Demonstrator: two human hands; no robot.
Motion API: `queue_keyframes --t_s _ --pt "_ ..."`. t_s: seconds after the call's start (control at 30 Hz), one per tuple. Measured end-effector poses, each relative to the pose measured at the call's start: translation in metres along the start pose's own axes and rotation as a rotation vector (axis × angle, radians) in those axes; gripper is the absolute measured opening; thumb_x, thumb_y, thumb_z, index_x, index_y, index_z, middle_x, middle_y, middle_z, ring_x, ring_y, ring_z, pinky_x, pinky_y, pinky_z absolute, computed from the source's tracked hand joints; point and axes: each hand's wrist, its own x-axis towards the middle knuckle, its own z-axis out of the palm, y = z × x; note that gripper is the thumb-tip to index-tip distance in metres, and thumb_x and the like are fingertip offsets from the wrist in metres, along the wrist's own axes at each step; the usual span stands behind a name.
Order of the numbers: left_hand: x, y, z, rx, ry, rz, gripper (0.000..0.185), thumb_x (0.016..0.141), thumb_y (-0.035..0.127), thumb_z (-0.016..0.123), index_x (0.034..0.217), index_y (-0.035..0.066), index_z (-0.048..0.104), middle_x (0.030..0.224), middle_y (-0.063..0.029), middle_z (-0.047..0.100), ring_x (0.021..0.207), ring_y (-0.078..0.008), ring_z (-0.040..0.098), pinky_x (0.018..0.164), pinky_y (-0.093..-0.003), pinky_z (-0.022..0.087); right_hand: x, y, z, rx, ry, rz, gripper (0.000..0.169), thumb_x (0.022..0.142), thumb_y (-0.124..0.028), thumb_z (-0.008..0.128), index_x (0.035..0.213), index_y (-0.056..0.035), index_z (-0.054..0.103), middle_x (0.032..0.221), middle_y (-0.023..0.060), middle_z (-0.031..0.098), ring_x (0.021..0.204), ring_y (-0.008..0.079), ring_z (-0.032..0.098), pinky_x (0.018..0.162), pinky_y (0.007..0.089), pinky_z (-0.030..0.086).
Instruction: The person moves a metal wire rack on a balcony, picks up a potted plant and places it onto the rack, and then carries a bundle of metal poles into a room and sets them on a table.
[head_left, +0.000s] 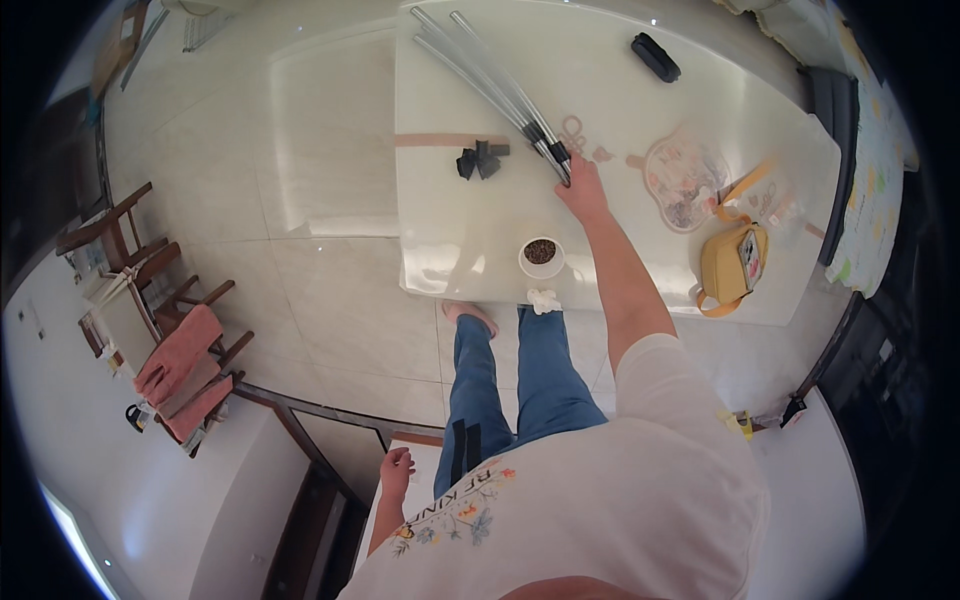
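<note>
My right hand (586, 192) reaches over the table (465, 217), its fingers closed about the near end of the metal tubes (487, 75). Several of these long silvery tubes lie slantwise, with black collars (534, 133) near the gripped end. Left of them sit small black plastic parts (478, 159). A white bowl (541, 268) of small dark bits stands nearer me, and a crumpled white tissue (544, 301) lies by the table's front edge. Down at my side, away from the table, my left hand (397, 472) hangs with loosely curled fingers and nothing visible in it.
A yellow bag (724, 262) with straps lies on the table's right side, and a black elongated case (655, 58) at its far side. The table cover bears a printed fan (686, 180). Wooden chairs (172, 292) stand left, one draped with a pink cloth (184, 367).
</note>
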Motion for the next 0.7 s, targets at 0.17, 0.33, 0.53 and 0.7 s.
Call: queue_keyframes --t_s 0.17,0.33,0.53,0.7 --pt "-0.003 0.007 0.008 -0.012 -0.034 -0.024 0.021 0.08 0.014 0.051 0.098 0.003 0.053 0.084 -0.0066 0.054 0.072 -0.0135 0.056 0.058 -0.0246 0.048 0.008 0.01 0.006 -0.037 -0.003 -0.012 0.057 0.06 -0.009 0.06 0.111 -0.001 0.037 0.1 0.0178 0.049 0.093 0.0345 0.045 0.081 0.0399 0.04" --pt "0.004 0.008 0.011 0.032 -0.029 -0.016 0.021 0.08 0.014 0.051 0.098 0.003 0.052 0.084 -0.0066 0.054 0.072 -0.0137 0.056 0.059 -0.0246 0.048 0.011 0.006 0.002 -0.058 -0.073 0.018 0.057 0.06 -0.011 0.061 0.111 0.0001 0.037 0.101 0.0188 0.048 0.092 0.0344 0.045 0.081 0.0398 0.04" --pt "0.008 0.036 0.028 -0.009 -0.045 0.003 0.022 0.08 0.014 0.052 0.097 0.001 0.052 0.084 -0.0067 0.054 0.073 -0.014 0.056 0.059 -0.025 0.048 0.014 0.003 -0.001 -0.093 -0.018 0.016 0.053 0.059 -0.009 0.06 0.107 -0.0033 0.039 0.1 0.0155 0.047 0.091 0.034 0.046 0.074 0.0397 0.044" --pt "0.008 0.038 0.033 0.021 -0.044 0.016 0.02 0.08 0.014 0.051 0.097 0.001 0.051 0.083 -0.0067 0.053 0.074 -0.0139 0.055 0.06 -0.0251 0.048 0.012 0.007 0.001 -0.12 0.024 -0.005 0.054 0.057 -0.01 0.063 0.106 -0.0052 0.04 0.099 0.0128 0.047 0.092 0.032 0.047 0.072 0.0389 0.044"
